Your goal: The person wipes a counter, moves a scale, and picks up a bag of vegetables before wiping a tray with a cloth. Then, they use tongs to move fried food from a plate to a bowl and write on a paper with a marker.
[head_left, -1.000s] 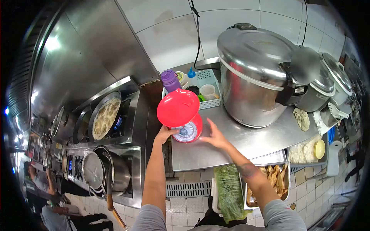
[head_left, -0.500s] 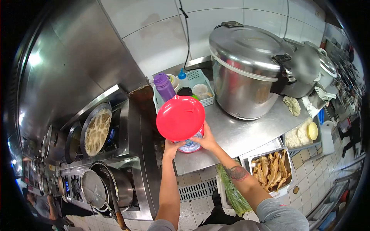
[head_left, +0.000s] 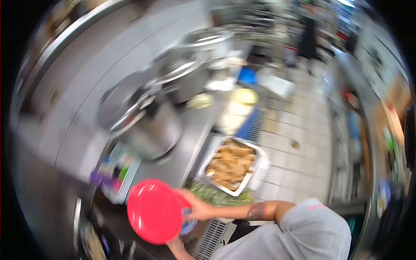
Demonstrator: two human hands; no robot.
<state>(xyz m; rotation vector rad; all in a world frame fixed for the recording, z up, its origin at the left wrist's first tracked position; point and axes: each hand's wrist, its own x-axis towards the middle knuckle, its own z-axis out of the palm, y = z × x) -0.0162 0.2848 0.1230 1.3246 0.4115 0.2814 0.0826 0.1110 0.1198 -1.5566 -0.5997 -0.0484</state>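
one red kitchen scale (head_left: 155, 211) is seen low in the frame, its round pan facing the cam, held off the steel counter (head_left: 184, 149). right hand (head_left: 197, 207) is wrapped on its right side, fingers curled. left hand (head_left: 174, 245) is mostly hidden under the scale, grip can't be told. one tray of fried pieces (head_left: 230, 164), greens (head_left: 216, 196) just beside it. three big pots approx, too blurred to count for sure.

A blurry kitchen is seen, with a pale tiled floor (head_left: 299, 143) and a shiny grey metal counter (head_left: 190, 134).
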